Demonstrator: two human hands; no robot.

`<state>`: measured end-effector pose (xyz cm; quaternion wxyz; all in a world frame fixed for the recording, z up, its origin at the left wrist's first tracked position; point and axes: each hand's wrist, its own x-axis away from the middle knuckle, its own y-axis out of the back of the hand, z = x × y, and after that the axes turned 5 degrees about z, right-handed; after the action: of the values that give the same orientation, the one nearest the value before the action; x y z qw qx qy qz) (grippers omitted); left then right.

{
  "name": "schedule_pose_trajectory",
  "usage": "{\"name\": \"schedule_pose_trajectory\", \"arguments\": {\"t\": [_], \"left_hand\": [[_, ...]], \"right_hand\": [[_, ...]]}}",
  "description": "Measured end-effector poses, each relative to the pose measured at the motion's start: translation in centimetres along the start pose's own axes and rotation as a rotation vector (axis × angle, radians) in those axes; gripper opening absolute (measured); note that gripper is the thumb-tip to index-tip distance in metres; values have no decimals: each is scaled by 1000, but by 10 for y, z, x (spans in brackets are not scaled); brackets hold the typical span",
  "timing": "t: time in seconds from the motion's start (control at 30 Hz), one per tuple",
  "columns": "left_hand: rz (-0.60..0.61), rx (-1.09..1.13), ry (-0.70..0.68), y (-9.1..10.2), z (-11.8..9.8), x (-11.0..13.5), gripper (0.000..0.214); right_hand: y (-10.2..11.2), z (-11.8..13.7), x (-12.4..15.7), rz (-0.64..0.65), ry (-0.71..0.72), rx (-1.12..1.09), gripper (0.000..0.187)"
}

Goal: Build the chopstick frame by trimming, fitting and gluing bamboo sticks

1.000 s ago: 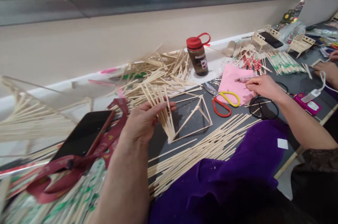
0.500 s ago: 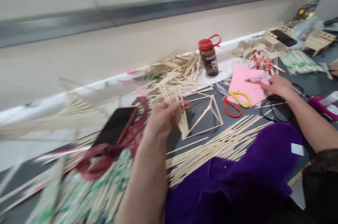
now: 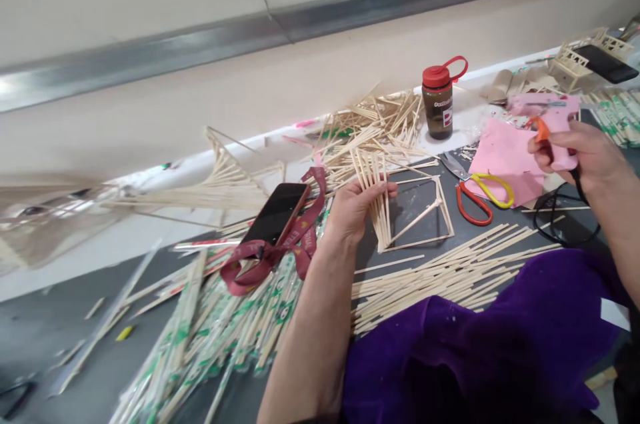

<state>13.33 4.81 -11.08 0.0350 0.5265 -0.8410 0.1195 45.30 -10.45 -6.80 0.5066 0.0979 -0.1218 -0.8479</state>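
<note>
My left hand pinches the side of a small frame of thin wooden sticks, where several sticks fan upward. The frame's square part and slanted stick stretch to the right over the dark table. In my right hand is a pink glue gun with an orange trigger, its nozzle pointing left and raised above a pink sheet. A dark cord runs down from its grip. Loose sticks lie below the frame, and scissors with orange and yellow handles lie between my hands.
A red-capped bottle stands by the wall beside a heap of sticks. To the left are a phone, a red lanyard and wrapped chopsticks. Purple cloth covers the near side. A larger stick structure leans behind.
My right hand has lifted the glue gun off the pink sheet. My left hand still holds the stick frame. The view has swung left, so things appear farther right.
</note>
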Motion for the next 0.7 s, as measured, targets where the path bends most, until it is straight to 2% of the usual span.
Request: {"name": "schedule_pose_trajectory", "arguments": {"t": [0.07, 0.13, 0.23, 0.33, 0.47, 0.7], "left_hand": [[-4, -7, 5, 0, 0, 0, 39], [-13, -6, 15, 0, 0, 1, 39], [-29, 15, 41, -1, 1, 1, 40], [-37, 39, 57, -3, 0, 3, 41], [-37, 47, 54, -4, -1, 5, 40], [-47, 42, 67, -4, -1, 6, 38]], "right_hand": [[-21, 16, -4, 138, 18, -232, 23], [-44, 31, -8, 247, 97, -329, 21], [-74, 47, -12, 378, 154, -345, 20], [-96, 54, -15, 440, 147, -320, 21], [-111, 52, -18, 470, 136, -252, 18], [-120, 45, -18, 459, 119, -243, 12]]}}
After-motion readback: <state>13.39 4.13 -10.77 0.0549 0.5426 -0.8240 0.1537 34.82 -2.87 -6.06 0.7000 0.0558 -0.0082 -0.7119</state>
